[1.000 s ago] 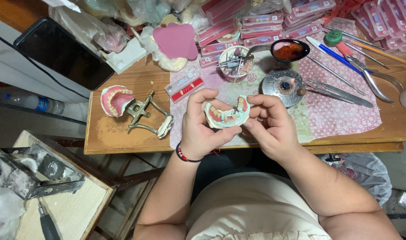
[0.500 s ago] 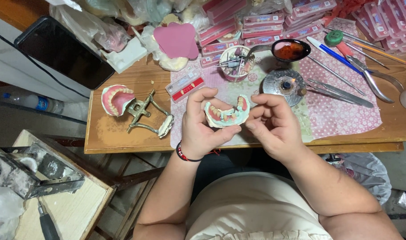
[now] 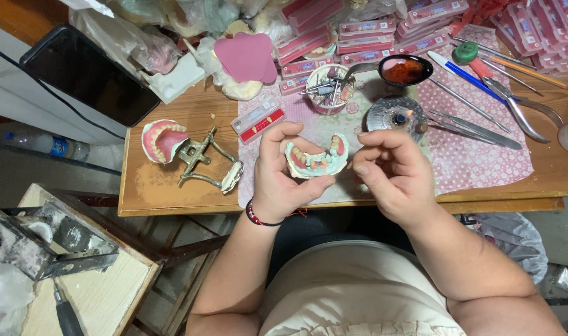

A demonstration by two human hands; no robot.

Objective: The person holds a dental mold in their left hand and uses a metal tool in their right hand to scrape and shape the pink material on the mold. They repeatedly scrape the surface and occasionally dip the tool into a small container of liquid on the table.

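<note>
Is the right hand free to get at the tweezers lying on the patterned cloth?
Probably yes: the right hand holds nothing, while the left hand grips the denture model. The tweezers lie uncovered just beyond it.

Left hand [image 3: 282, 177] cupped; right hand [image 3: 389, 171] seemingly curled.

One head-worn camera looks steeply down from above the person's chest, close over the wooden table [image 3: 172, 186], whose far edge fills the top of the frame. The near part shows arms and lap (no second view shares any of it).
</note>
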